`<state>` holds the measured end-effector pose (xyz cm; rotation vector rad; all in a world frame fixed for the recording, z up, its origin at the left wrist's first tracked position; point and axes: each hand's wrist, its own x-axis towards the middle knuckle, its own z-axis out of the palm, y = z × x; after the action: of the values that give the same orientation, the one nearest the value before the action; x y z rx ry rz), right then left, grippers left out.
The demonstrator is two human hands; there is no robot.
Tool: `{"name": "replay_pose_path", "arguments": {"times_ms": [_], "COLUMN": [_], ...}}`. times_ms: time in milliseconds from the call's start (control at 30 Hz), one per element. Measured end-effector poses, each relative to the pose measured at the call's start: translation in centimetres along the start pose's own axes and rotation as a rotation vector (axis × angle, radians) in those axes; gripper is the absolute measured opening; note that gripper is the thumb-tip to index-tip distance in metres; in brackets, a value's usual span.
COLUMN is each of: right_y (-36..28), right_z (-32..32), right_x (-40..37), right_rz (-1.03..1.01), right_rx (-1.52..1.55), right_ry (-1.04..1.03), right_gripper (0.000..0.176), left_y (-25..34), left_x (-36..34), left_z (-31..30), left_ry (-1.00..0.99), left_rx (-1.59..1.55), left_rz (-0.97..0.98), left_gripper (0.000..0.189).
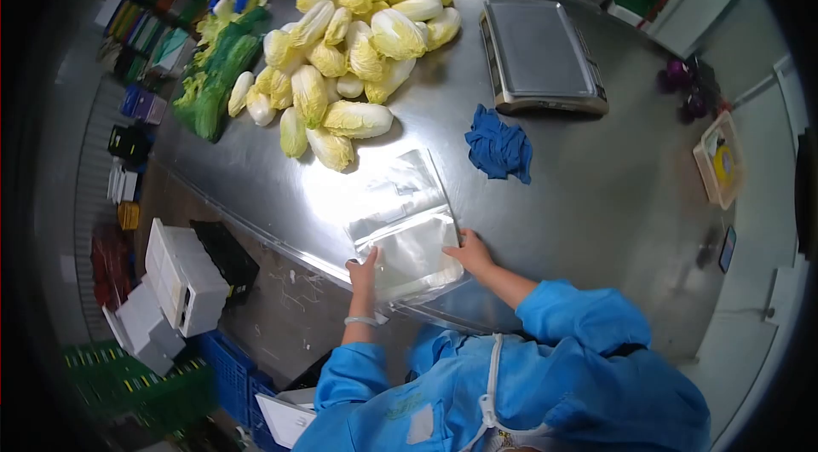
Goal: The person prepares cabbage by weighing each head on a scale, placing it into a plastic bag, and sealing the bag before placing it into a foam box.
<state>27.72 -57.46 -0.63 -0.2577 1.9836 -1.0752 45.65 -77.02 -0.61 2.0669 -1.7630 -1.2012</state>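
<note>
Clear plastic bags (411,247), apparently a flat stack, lie at the near edge of the metal table. My left hand (364,270) grips their left edge, thumb on top. At the right edge, my right hand (471,253) holds them between thumb and fingers. The undersides of my fingers are hidden. A crumpled blue cloth (498,145) rests beyond my right hand. Farther off is a heap of pale yellow Chinese cabbages (358,51), some lying close to the far end of the bags.
A scale (545,56) with a flat metal platform stands at the far right of the table (588,188). Green netting (223,77) lies by the left edge. White foam boxes (183,273) and green crates (136,380) are on the floor at left. A tray (720,161) is at right.
</note>
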Motion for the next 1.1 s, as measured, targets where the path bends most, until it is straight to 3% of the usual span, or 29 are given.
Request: {"name": "replay_pose_path", "arguments": {"times_ms": [100,167,233,300,333,367,400,467,567,667,733,767,867,933,1033,1100], "right_y": [-1.4,-3.4,-6.4,-9.5,-9.8,-10.1,-10.7,-11.4,-10.6,-8.9,-5.2,-2.0,6.1,4.8,4.2,2.8], "right_z": [0.2,-1.8,-5.2,-8.6,-9.7,-10.6,-11.6,-13.6,-14.8,-17.6,-21.5,-23.9,-32.8,-37.3,-41.2,-42.7], "right_x": [1.3,2.2,3.5,3.9,5.1,6.4,7.8,10.1,11.9,9.1,7.1,6.5,3.0,-0.6,1.6,5.8], "right_rz": [0.136,0.115,0.096,-0.161,-0.412,-0.66,-0.712,-0.813,-0.647,-0.676,-0.59,-0.57,-0.165,0.218,-0.258,-0.132], "right_rx": [0.382,0.097,-0.204,-0.306,-0.53,-0.747,-0.882,-1.154,-1.259,-1.155,-1.181,-1.238,-1.119,-1.453,-1.052,-0.461], "right_ry": [-0.269,-0.404,-0.562,-0.274,0.064,0.413,0.463,0.569,0.237,0.228,0.262,0.399,0.72,0.54,0.8,0.779], "right_gripper": [0.054,0.046,0.038,0.039,0.04,0.041,0.038,0.032,0.025,0.015,0.009,0.008,0.015,0.023,0.023,0.028], "left_y": [1.1,-1.0,-2.4,-2.2,-0.9,4.1,8.3,12.8,15.9,20.0,21.4,21.6,22.6,23.5,24.5,24.9], "left_x": [0.1,0.4,2.7,3.8,3.4,1.8,-1.0,-3.7,-4.0,-5.8,-5.4,-5.1,-4.6,-4.5,-4.1,-3.5], "left_z": [-1.0,-3.4,-3.9,-5.5,-6.8,-8.2,-9.2,-9.8,-9.8,-10.2,-9.6,-9.4,-8.5,-7.8,-7.3,-7.1], "left_ry": [-0.56,-0.621,-0.655,-0.67,-0.673,-0.613,-0.657,-0.611,-0.65,-0.649,-0.701,-0.725,-0.817,-0.871,-0.924,-0.966], "left_rx": [-0.524,-0.343,-0.488,-0.614,-0.668,-0.766,-0.743,-0.658,-0.567,-0.496,-0.527,-0.544,-0.52,-0.515,-0.47,-0.402], "left_rz": [-0.146,0.332,0.151,-0.018,-0.096,-0.372,-0.193,-0.085,0.02,0.045,0.03,0.014,0.002,0.016,0.032,0.048], "left_gripper": [0.054,0.044,0.035,0.035,0.039,0.04,0.042,0.042,0.055,0.06,0.061,0.062,0.063,0.061,0.057,0.054]}}
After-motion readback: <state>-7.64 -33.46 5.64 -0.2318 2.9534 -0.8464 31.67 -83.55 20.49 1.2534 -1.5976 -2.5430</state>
